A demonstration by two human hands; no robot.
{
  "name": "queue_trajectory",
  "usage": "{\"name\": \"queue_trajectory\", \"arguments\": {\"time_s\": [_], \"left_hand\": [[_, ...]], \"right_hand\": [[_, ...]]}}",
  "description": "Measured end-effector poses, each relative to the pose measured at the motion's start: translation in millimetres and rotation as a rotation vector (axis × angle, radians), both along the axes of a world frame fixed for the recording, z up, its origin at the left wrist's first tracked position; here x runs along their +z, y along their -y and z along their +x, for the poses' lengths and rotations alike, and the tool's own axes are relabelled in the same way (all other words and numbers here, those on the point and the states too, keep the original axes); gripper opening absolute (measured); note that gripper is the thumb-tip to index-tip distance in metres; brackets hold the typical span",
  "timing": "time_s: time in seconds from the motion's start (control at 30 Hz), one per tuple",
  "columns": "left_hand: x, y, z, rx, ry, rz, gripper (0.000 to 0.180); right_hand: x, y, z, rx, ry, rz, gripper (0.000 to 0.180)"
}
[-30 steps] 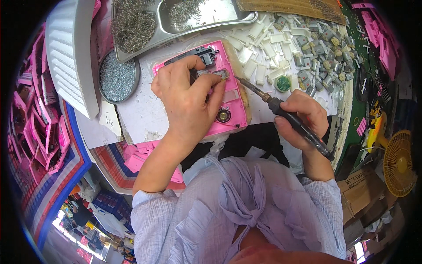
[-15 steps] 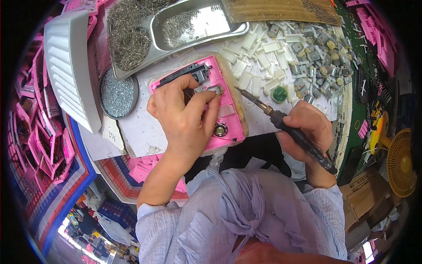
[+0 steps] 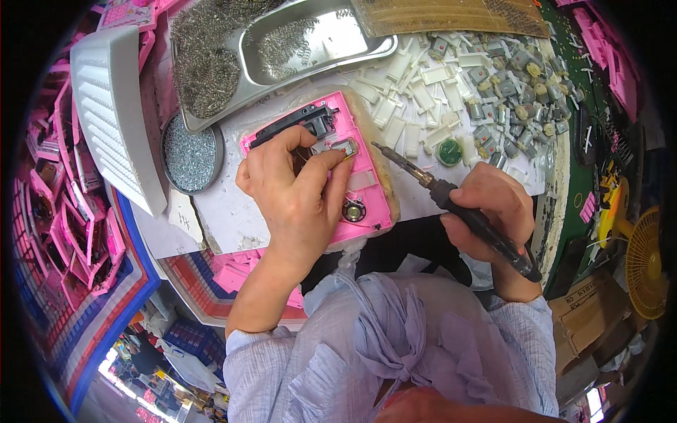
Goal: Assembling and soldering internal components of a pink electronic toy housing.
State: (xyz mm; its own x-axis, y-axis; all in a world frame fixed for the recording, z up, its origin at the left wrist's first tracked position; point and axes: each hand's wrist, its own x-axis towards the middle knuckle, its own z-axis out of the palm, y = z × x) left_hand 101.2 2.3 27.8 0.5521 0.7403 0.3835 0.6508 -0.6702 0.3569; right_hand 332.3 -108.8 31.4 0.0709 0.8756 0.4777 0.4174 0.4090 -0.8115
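Note:
A pink plastic housing [image 3: 379,190] lies open on a bagged pad, with a black molded part [image 3: 321,120], a small silver motor [image 3: 344,146] and a round speaker [image 3: 354,211] set in it. Across its left side rests my left hand [image 3: 289,183]. Its thumb and forefinger are pinched together at the motor's near edge; what they grip, perhaps a thin wire, is too small to make out. My right hand [image 3: 493,208] is closed around the black handle of a soldering iron [image 3: 441,190]. The iron's tip points left at the motor, a short way off and touching nothing.
At the back stands a metal tray [image 3: 331,67] with many springs. A round dish of small screws [image 3: 192,154] sits left, beside a white ribbed block [image 3: 116,120]. White plastic pieces [image 3: 423,95] and loose motors [image 3: 518,99] are heaped right, near a green round piece [image 3: 448,151].
The soldering iron's tip has moved slightly left, nearer the motor. My left hand keeps its pinch, with its fingers shifted only a little. The whole view has shifted slightly.

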Motion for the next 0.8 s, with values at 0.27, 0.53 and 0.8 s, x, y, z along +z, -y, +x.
{"name": "queue_trajectory", "arguments": {"time_s": [0.27, 0.53, 0.8], "left_hand": [[7, -9, -5, -0.079, 0.053, -0.002, 0.023], [1, -18, -5, -0.171, 0.139, 0.008, 0.021], [-3, -17, -3, -0.165, 0.045, 0.060, 0.020]], "right_hand": [[-3, -3, -1, 0.011, -0.011, -0.002, 0.036], [-9, -13, -2, 0.023, -0.015, 0.053, 0.037], [-13, -14, -2, 0.033, -0.005, 0.054, 0.037]]}}
